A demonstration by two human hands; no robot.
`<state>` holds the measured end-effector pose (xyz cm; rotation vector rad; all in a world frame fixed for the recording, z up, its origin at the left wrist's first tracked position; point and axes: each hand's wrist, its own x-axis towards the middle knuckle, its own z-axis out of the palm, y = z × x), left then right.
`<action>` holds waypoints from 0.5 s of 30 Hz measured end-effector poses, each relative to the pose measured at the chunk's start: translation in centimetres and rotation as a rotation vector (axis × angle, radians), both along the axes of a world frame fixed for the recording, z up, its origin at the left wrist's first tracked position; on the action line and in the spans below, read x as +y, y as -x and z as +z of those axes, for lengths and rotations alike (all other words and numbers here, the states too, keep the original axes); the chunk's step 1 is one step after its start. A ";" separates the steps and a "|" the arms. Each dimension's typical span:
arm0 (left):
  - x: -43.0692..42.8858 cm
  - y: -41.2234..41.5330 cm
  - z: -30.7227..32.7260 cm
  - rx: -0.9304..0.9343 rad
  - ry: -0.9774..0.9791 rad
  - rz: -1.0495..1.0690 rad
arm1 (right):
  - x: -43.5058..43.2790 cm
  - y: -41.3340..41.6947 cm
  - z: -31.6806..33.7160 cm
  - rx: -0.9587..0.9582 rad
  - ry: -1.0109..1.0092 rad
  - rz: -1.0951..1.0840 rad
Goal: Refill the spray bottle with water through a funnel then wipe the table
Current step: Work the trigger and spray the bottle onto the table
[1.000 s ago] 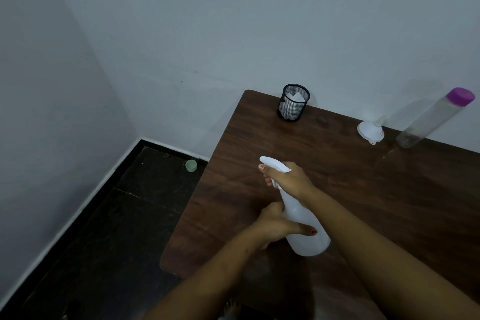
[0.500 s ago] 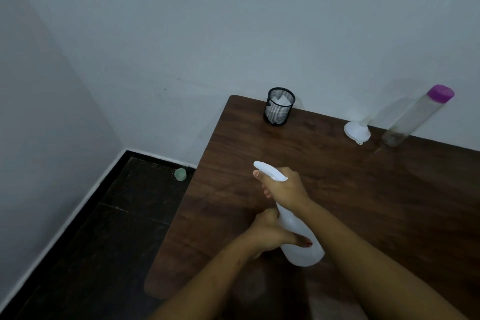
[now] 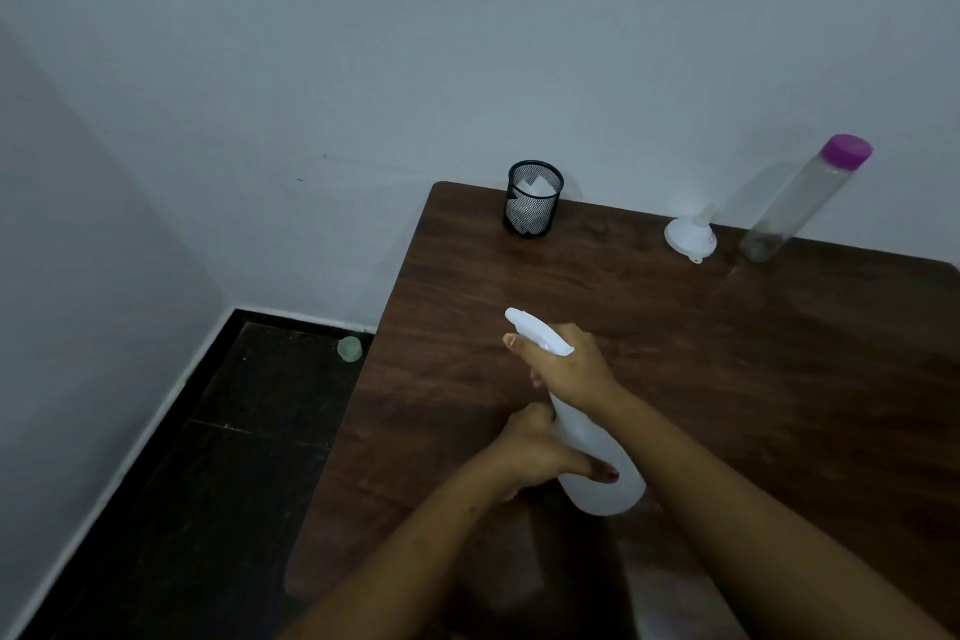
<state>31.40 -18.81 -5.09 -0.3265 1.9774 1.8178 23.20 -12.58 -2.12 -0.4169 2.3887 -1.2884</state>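
Note:
A white spray bottle (image 3: 597, 463) stands on the dark wooden table (image 3: 753, 379) near its front left part. My left hand (image 3: 540, 452) grips the bottle's body, thumb across its front. My right hand (image 3: 566, 364) is curled round the white spray head and neck at the top. A small white funnel (image 3: 688, 234) lies upside down at the back of the table. Beside it stands a tall clear water bottle (image 3: 800, 203) with a purple cap, next to the wall.
A black mesh cup (image 3: 532, 198) holding white paper or cloth stands at the table's back left corner. The wall runs along the table's far edge. Left of the table is dark floor with a small green cap (image 3: 349, 347) on it.
Both hands keep their hold on the spray bottle. The view has shifted, so the table and objects sit slightly further left and lower in frame.

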 end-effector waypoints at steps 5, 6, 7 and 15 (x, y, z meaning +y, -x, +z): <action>0.0 0.4 0.5 -0.011 -0.016 -0.008 | 0.6 0.6 0.7 -0.115 0.037 0.092; 0.1 0.5 0.5 -0.013 -0.014 -0.010 | 0.5 0.4 0.7 -0.065 0.030 0.062; 0.1 0.6 0.5 -0.014 -0.013 -0.011 | 0.4 0.2 0.6 -0.016 0.027 0.026; -0.5 0.6 0.8 -0.043 -0.069 -0.007 | 1.2 0.0 1.3 -0.129 0.118 0.119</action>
